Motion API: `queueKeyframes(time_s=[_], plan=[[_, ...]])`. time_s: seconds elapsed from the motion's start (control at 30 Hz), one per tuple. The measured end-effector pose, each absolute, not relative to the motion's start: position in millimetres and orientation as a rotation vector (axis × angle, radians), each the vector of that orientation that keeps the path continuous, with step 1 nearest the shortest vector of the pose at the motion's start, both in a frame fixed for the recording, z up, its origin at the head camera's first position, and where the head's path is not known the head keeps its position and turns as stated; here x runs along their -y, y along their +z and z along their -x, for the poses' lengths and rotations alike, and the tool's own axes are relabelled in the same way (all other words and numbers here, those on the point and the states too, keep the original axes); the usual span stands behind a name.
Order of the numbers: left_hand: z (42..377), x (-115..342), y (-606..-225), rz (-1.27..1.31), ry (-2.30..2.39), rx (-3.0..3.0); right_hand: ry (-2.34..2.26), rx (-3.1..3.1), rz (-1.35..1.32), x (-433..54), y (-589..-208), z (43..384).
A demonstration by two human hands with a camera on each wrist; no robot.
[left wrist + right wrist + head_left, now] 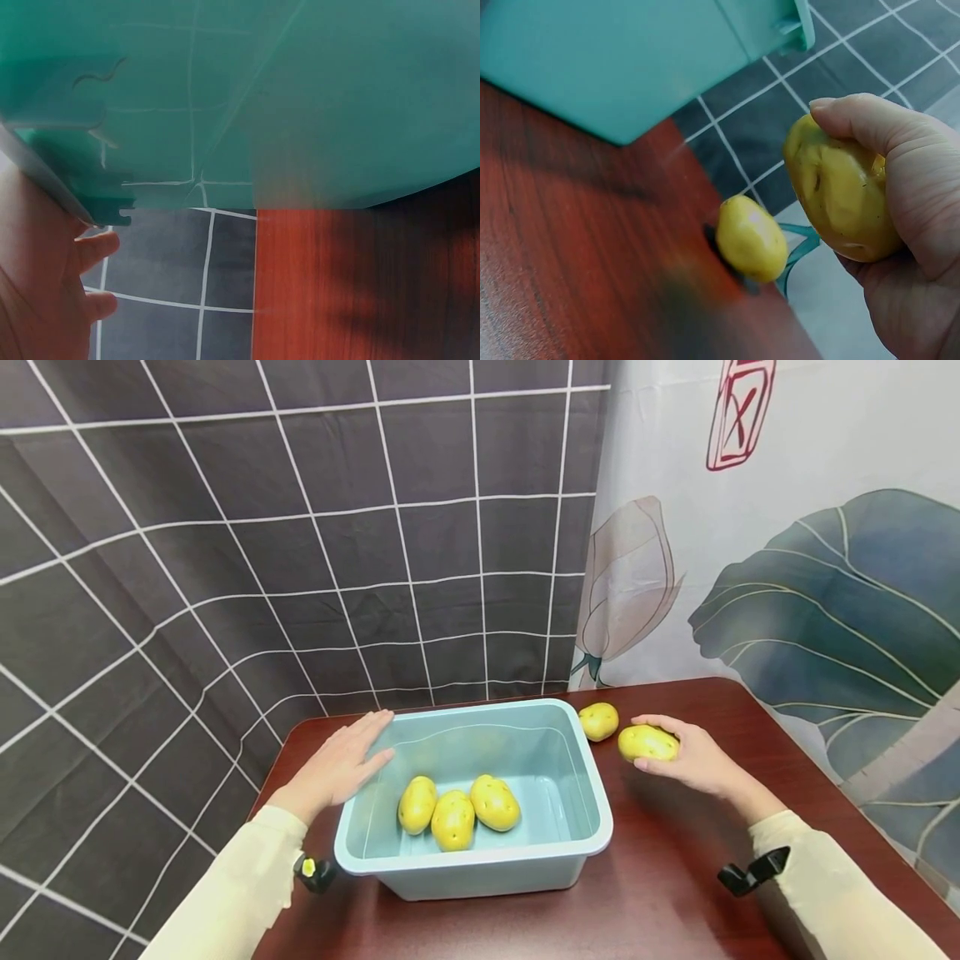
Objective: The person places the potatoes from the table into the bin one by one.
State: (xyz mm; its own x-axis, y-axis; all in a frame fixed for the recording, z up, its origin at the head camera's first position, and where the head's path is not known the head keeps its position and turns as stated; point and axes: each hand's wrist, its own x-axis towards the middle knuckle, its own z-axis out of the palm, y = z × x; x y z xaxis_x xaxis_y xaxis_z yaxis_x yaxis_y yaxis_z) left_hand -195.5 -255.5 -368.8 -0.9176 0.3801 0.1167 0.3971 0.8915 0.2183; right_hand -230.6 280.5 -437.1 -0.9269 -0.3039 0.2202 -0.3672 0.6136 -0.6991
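My right hand [693, 760] grips a yellow potato [647, 743] to the right of the light blue plastic bin [480, 865]. The right wrist view shows thumb and fingers around this potato [844, 195], held above the table. A second potato [598, 722] lies on the table by the bin's right rear corner. Inside the bin, three potatoes [453, 821] sit together on its floor. My left hand [341, 760] rests on the bin's left rim with its fingers stretched out. In the left wrist view, the bin wall [300, 112] hides part of that hand.
The bin stands on a reddish-brown wooden table [660, 893]. Behind the table's far edge hangs a dark grey curtain [337, 543] with white grid lines. At the right is a white cloth [675, 435] printed with a lotus and large leaf.
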Motion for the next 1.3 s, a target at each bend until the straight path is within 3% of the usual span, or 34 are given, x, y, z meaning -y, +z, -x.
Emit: queueKeyframes(time_s=[0.73, 1.3], plan=[[193, 252, -363, 0.59, -0.275, 3.009, 1.072, 2.644, -0.745, -266, -393, 225], [196, 254, -366, 0.59, -0.195, 2.981, 1.008, 2.549, -0.978, -228, -348, 235]])
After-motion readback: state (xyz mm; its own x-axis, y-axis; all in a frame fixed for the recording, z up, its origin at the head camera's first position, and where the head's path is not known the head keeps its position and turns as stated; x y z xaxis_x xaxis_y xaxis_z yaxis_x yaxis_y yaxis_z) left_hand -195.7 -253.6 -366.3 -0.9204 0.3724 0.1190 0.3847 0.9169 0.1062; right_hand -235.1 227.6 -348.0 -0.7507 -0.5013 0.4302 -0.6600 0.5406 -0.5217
